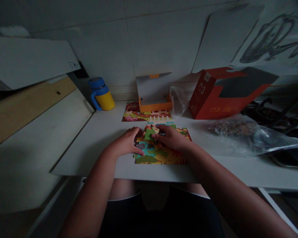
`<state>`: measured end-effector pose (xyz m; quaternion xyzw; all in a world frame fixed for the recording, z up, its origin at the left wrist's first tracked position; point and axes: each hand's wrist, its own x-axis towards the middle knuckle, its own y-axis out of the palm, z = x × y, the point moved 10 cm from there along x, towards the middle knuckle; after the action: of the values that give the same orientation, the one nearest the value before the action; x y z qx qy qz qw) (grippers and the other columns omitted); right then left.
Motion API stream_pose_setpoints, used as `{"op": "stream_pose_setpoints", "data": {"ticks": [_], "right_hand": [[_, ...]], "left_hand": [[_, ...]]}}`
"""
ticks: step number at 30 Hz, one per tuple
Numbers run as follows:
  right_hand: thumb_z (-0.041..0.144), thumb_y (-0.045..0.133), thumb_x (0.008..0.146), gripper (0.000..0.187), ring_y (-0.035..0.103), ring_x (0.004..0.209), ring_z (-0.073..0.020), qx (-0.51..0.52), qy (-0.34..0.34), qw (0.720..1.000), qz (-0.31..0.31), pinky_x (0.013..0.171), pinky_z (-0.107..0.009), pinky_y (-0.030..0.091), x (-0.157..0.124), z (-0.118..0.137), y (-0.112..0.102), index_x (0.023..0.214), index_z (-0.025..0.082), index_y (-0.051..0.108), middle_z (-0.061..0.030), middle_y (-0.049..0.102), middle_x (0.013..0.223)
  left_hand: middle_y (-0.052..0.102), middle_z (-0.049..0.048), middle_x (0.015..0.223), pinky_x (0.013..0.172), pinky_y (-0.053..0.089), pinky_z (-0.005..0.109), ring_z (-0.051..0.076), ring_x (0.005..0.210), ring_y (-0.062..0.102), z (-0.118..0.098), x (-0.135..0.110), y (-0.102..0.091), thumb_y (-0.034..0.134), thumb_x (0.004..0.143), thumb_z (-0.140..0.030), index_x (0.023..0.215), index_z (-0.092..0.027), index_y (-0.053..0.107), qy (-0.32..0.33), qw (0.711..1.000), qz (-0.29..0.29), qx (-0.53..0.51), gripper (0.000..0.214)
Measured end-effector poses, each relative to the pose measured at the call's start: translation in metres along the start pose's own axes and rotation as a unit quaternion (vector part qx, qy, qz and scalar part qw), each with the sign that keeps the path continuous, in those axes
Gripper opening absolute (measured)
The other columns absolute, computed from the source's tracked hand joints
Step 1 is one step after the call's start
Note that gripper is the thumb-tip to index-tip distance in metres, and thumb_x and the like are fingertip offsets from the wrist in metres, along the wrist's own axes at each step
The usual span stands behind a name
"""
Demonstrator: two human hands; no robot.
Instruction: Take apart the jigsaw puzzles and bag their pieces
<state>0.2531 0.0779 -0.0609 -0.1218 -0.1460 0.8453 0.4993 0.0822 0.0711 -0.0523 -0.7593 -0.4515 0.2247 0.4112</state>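
Observation:
A colourful jigsaw puzzle (159, 153) lies near the front edge of the white table (109, 125). My left hand (126, 142) rests on the puzzle's left side, fingers curled down onto it. My right hand (171, 137) sits over the puzzle's upper middle. Its fingers pinch a green puzzle piece (150, 132) held just above the board. Both forearms reach in from below.
A second puzzle sheet (131, 114) lies behind, under an open orange and grey box (154, 94). A yellow cup with a blue lid (101, 94) stands back left. A red carton (221, 96) and clear plastic bags (240, 130) sit to the right.

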Motion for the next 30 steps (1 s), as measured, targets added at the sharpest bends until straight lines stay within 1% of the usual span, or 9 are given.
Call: {"op": "stream_pose_setpoints", "data": {"ticks": [5, 8, 10, 13, 16, 21, 23, 27, 30], "right_hand": [[0.057, 0.076, 0.089, 0.051, 0.065, 0.058, -0.0184, 0.051, 0.044, 0.998, -0.015, 0.053, -0.028, 0.050, 0.000, -0.011, -0.004, 0.123, 0.021, 0.062, 0.0012, 0.067, 0.068], [0.059, 0.076, 0.088, 0.055, 0.064, 0.058, -0.0178, 0.062, 0.039, 0.997, -0.033, 0.052, -0.028, 0.048, 0.001, -0.014, -0.009, 0.126, 0.020, 0.065, 0.0004, 0.068, 0.069], [0.062, 0.075, 0.087, 0.059, 0.064, 0.058, -0.0185, 0.064, 0.038, 0.996, -0.045, 0.052, -0.029, 0.048, 0.002, -0.017, -0.012, 0.128, 0.021, 0.066, -0.0011, 0.070, 0.072], [0.065, 0.073, 0.087, 0.058, 0.067, 0.064, -0.0208, 0.066, 0.033, 0.995, -0.071, 0.054, -0.031, 0.051, 0.007, -0.025, -0.018, 0.126, 0.022, 0.069, -0.0036, 0.074, 0.079], [0.065, 0.072, 0.088, 0.050, 0.071, 0.077, -0.0220, 0.109, 0.007, 0.989, -0.098, 0.066, -0.033, 0.058, 0.013, -0.028, -0.024, 0.116, 0.023, 0.070, -0.0050, 0.076, 0.092], [0.062, 0.077, 0.084, 0.046, 0.073, 0.103, -0.0232, 0.237, -0.035, 0.966, -0.098, 0.090, -0.037, 0.062, 0.017, -0.019, -0.020, 0.110, 0.026, 0.066, -0.0060, 0.076, 0.116], [0.060, 0.079, 0.083, 0.048, 0.073, 0.108, -0.0239, 0.263, -0.038, 0.958, -0.106, 0.091, -0.039, 0.063, 0.015, -0.016, -0.018, 0.115, 0.028, 0.062, -0.0055, 0.075, 0.120], [0.058, 0.080, 0.083, 0.050, 0.072, 0.110, -0.0238, 0.285, -0.054, 0.950, -0.118, 0.092, -0.039, 0.063, 0.015, -0.012, -0.017, 0.118, 0.028, 0.062, -0.0056, 0.075, 0.121], [0.062, 0.072, 0.088, 0.050, 0.072, 0.112, -0.0238, 0.227, -0.068, 0.964, -0.119, 0.094, -0.039, 0.062, 0.017, -0.010, -0.017, 0.122, 0.026, 0.066, -0.0065, 0.075, 0.124]], "left_hand": [[0.066, 0.0038, 0.109, 0.078, 0.051, 0.035, 0.024, 0.094, 0.064, 0.004, -0.003, 0.007, 0.094, 0.066, -0.039, 0.114, -0.025, 0.050, -0.043, 0.994, 0.023, -0.099, 0.066], [0.065, -0.0009, 0.095, 0.070, 0.049, 0.031, 0.018, 0.080, 0.064, 0.004, -0.004, 0.018, 0.083, 0.080, -0.035, 0.114, -0.026, 0.047, -0.050, 0.970, 0.057, -0.232, 0.051], [0.065, -0.0029, 0.089, 0.069, 0.049, 0.030, 0.016, 0.075, 0.064, 0.004, -0.002, 0.021, 0.080, 0.083, -0.035, 0.114, -0.025, 0.049, -0.050, 0.948, 0.059, -0.309, 0.045], [0.069, -0.0005, 0.089, 0.072, 0.051, 0.031, 0.016, 0.079, 0.067, 0.011, 0.004, 0.012, 0.082, 0.080, -0.034, 0.107, -0.022, 0.056, -0.061, 0.926, -0.008, -0.372, 0.039], [0.075, 0.0042, 0.091, 0.074, 0.051, 0.030, 0.018, 0.082, 0.070, 0.023, 0.007, 0.000, 0.083, 0.081, -0.034, 0.099, -0.019, 0.062, -0.091, 0.905, -0.097, -0.405, 0.032], [0.073, 0.0016, 0.085, 0.057, 0.041, 0.024, 0.012, 0.066, 0.061, 0.039, 0.004, -0.016, 0.088, 0.075, -0.035, 0.093, -0.017, 0.066, -0.117, 0.855, -0.238, -0.446, 0.033], [0.071, 0.0013, 0.087, 0.057, 0.043, 0.024, 0.011, 0.068, 0.060, 0.034, 0.008, -0.013, 0.091, 0.072, -0.036, 0.094, -0.017, 0.066, -0.096, 0.839, -0.241, -0.478, 0.038], [0.073, 0.0029, 0.098, 0.075, 0.058, 0.030, 0.015, 0.085, 0.068, 0.022, 0.018, -0.002, 0.095, 0.070, -0.035, 0.100, -0.017, 0.064, -0.057, 0.816, -0.219, -0.531, 0.047], [0.073, 0.0016, 0.096, 0.080, 0.060, 0.031, 0.015, 0.087, 0.070, 0.017, 0.022, 0.006, 0.096, 0.070, -0.035, 0.100, -0.017, 0.061, -0.050, 0.809, -0.204, -0.549, 0.049]]}}
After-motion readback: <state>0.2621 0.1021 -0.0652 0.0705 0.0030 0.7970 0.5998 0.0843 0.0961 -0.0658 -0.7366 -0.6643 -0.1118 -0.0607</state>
